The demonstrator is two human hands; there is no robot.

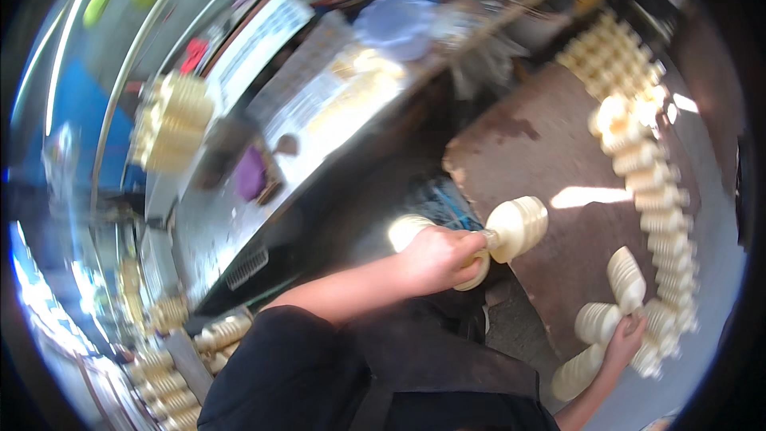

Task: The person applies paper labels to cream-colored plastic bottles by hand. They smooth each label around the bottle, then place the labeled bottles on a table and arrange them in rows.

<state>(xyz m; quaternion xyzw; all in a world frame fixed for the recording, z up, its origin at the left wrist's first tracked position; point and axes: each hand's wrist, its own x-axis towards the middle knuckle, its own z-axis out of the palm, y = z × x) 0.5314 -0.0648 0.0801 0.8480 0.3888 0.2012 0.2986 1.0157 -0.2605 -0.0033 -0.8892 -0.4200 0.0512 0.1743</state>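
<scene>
My left hand is closed around the narrow necks of several cream ribbed plastic bottles. One bottle points out to the right, over the edge of a brown board; others stick out behind and below the fingers. At the lower right, my right hand pinches more such bottles by their necks, and their bodies fan out up and to the left, one bottle standing highest. Close beside that hand runs a long row of similar cream bottles along the board's right side.
The brown board has a worn edge and bright sun patches. A packed block of cream pieces sits at its far end. Left of a dark gap, a white counter carries a lilac basin and a purple item. More bottles are stacked lower left.
</scene>
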